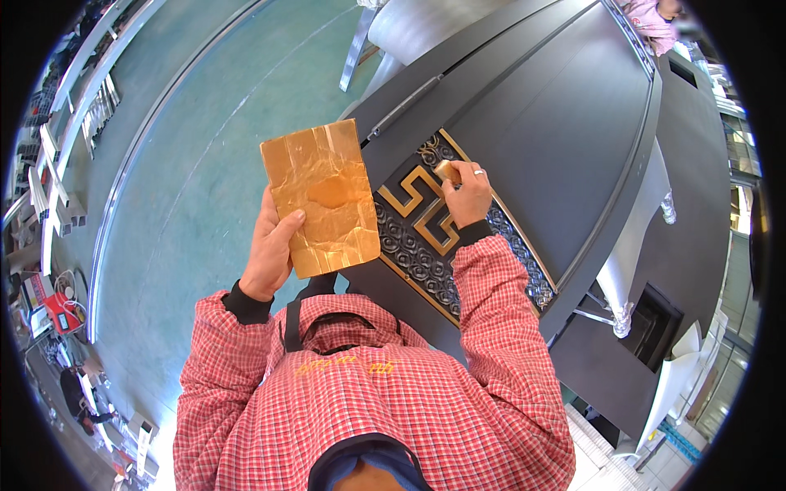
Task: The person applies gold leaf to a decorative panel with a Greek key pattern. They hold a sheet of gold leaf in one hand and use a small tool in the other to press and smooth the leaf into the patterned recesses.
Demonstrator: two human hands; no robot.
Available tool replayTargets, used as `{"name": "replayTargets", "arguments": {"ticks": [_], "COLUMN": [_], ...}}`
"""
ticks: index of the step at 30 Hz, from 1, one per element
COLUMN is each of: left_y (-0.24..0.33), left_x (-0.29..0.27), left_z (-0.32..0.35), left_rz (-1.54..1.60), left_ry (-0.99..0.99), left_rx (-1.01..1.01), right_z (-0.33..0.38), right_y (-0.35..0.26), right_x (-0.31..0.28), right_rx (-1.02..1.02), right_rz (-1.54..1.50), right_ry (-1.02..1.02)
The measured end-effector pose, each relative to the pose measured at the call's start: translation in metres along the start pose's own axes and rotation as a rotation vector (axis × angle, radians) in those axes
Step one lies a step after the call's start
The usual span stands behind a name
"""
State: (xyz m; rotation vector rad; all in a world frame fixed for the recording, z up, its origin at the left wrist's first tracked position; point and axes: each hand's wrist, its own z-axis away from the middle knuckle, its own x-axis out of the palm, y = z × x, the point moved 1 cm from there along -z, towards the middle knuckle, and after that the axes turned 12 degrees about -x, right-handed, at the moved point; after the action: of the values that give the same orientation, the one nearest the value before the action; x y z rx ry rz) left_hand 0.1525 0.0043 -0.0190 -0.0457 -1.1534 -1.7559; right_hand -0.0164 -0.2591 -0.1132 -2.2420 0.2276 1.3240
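Observation:
My left hand point(268, 250) grips a gold-coated rectangular board point(323, 155) by its left edge, thumb on top. A darker wet-looking gold patch lies in the board's middle, and its surface is creased. My right hand point(469, 196), with a ring on one finger, pinches a small gold-stained pad point(447, 171). The pad is at the raised key-pattern ornament point(442, 233) on a dark panel point(540, 131); whether it touches, I cannot tell. Parts of that pattern are gold. Dark curled relief bands point(417, 274) flank it, with gold strips along the outer borders.
A metal bar handle point(405, 106) is on the panel left of the ornament. White wrapping film point(626, 278) hangs at the panel's right side. Another person in pink point(653, 24) is at the far right. Metal profiles point(49, 188) and a red device point(62, 313) lie at far left.

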Motion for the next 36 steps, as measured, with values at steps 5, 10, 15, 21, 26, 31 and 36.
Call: {"name": "replayTargets", "arguments": {"ticks": [5, 10, 15, 21, 26, 31, 36], "left_y": [0.0, 0.0, 0.001, -0.001, -0.002, -0.002, -0.006], "left_x": [0.003, 0.004, 0.007, 0.006, 0.006, 0.009, 0.01], "left_z": [0.0, -0.002, -0.004, -0.004, -0.006, -0.003, -0.005], "left_rz": [-0.003, -0.005, -0.004, 0.001, -0.027, -0.023, 0.0], "left_ry": [0.01, -0.001, -0.016, -0.015, -0.028, -0.026, -0.06], "left_rx": [-0.008, -0.017, -0.019, -0.028, -0.018, -0.015, -0.038], "right_z": [0.009, 0.013, 0.019, 0.028, 0.028, 0.032, 0.028], "right_y": [0.003, 0.003, 0.005, 0.011, 0.013, 0.018, 0.018], "right_x": [-0.002, -0.005, -0.014, -0.021, -0.026, -0.024, -0.032], "right_rx": [-0.053, -0.088, -0.067, -0.173, -0.053, -0.079, -0.116], "right_rz": [0.012, -0.038, -0.024, -0.036, -0.05, -0.065, 0.047], "right_ry": [-0.034, -0.121, -0.126, -0.2, -0.121, -0.113, -0.061]}}
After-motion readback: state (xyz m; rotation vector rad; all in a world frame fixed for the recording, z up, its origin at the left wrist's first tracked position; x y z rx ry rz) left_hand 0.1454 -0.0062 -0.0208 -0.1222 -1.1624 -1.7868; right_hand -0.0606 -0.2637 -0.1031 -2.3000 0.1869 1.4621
